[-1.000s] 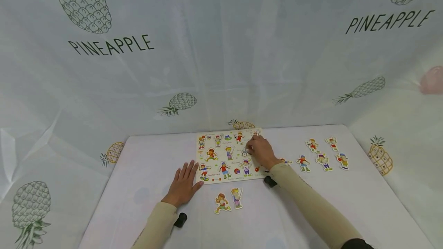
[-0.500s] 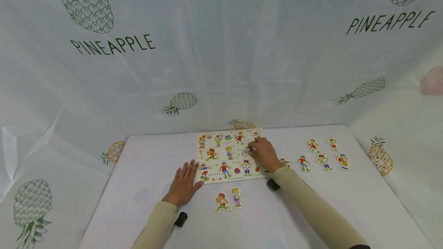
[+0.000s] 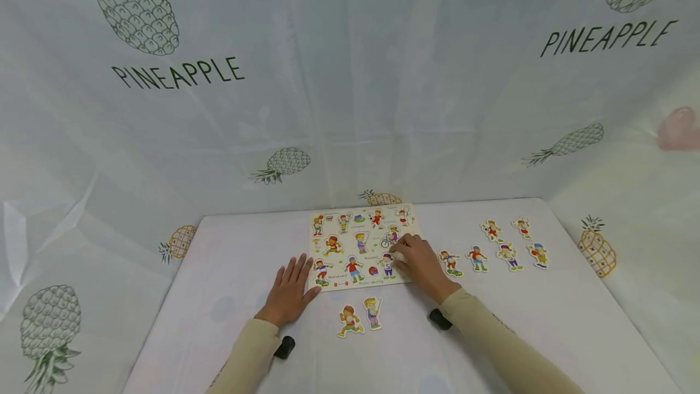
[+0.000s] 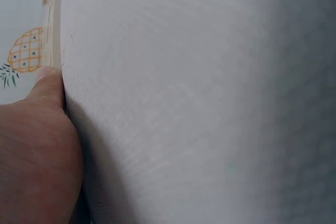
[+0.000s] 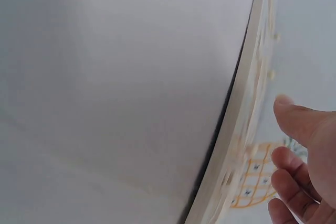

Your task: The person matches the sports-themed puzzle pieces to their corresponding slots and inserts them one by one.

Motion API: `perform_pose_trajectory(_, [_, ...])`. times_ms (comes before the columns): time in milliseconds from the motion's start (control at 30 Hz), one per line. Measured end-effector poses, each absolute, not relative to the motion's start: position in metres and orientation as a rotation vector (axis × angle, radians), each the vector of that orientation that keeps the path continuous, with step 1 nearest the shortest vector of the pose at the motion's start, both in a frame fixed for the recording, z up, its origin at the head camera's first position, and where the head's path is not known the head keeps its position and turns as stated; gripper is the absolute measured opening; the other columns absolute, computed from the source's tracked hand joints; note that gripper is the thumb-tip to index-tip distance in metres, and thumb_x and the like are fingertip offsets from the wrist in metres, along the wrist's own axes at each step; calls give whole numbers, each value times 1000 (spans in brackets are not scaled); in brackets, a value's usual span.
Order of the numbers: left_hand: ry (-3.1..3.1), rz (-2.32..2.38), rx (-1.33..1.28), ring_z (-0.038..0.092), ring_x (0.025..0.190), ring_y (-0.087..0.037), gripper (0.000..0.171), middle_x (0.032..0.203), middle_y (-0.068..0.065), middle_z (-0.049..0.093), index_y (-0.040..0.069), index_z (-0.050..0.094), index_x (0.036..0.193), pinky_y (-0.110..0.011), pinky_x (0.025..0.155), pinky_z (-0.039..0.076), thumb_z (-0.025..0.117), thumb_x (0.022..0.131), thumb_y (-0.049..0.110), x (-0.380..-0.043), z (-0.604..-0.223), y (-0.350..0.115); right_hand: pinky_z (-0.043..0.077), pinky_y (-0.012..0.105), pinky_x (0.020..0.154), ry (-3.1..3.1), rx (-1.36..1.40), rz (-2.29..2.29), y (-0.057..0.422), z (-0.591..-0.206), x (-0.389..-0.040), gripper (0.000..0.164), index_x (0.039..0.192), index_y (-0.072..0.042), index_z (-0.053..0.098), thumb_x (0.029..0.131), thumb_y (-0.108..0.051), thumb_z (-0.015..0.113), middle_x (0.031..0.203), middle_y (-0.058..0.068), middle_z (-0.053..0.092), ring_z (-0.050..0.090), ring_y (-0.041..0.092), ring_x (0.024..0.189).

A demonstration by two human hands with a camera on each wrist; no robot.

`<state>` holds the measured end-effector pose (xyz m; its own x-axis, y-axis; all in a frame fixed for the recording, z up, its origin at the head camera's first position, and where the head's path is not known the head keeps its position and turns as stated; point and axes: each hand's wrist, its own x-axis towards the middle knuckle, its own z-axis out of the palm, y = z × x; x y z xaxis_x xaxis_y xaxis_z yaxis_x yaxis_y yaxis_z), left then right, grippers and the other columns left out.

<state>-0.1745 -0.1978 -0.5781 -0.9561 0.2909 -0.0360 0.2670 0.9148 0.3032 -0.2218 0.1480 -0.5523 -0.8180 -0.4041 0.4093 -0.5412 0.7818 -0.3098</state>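
Observation:
A cream puzzle board (image 3: 347,247) printed with children at sports lies at the back middle of the table. My left hand (image 3: 290,292) is spread flat beside its left edge, thumb at the front left corner; the left wrist view shows that thumb (image 4: 47,85) against the board's edge. Over the board's right side, my right hand (image 3: 422,265) hovers with loosely bent fingers near the figure in the S shirt (image 3: 387,267). In the right wrist view its thumb (image 5: 294,116) and fingers stand apart, holding nothing. A cyclist figure (image 3: 391,236) shows on the board just beyond the fingertips.
In front of the board lie a runner cutout (image 3: 350,322) and a batter cutout (image 3: 373,313). Several more figure cutouts, among them a skateboarder (image 3: 450,263), are spread to the right. A pineapple-print sheet (image 3: 350,108) hangs behind the table.
My right hand has moved toward the front of the board and a little right, uncovering the cyclist figure and the skateboarder cutout. My left hand has stayed in place.

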Motion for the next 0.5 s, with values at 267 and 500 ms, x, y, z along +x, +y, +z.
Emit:
perform_pose_trajectory(267, [2968, 479, 439, 17, 160, -46, 77, 173, -23, 23, 0, 29, 165, -64, 129, 12, 58, 107, 43, -174, -572, -196, 54, 44, 87, -2683, 810, 542, 138, -549, -188, 26, 101, -14, 79, 79, -11, 93, 104, 2, 66, 61, 23, 95])
perform_pose_trajectory(500, [2978, 476, 419, 17, 160, -46, 77, 174, -22, 23, 1, 31, 165, -65, 128, 13, 60, 106, 42, -174, -575, -196, 54, 42, 90, -2672, 885, 534, 132, -550, -164, 24, 101, -18, 79, 82, -16, 93, 108, 1, 66, 60, 22, 100])
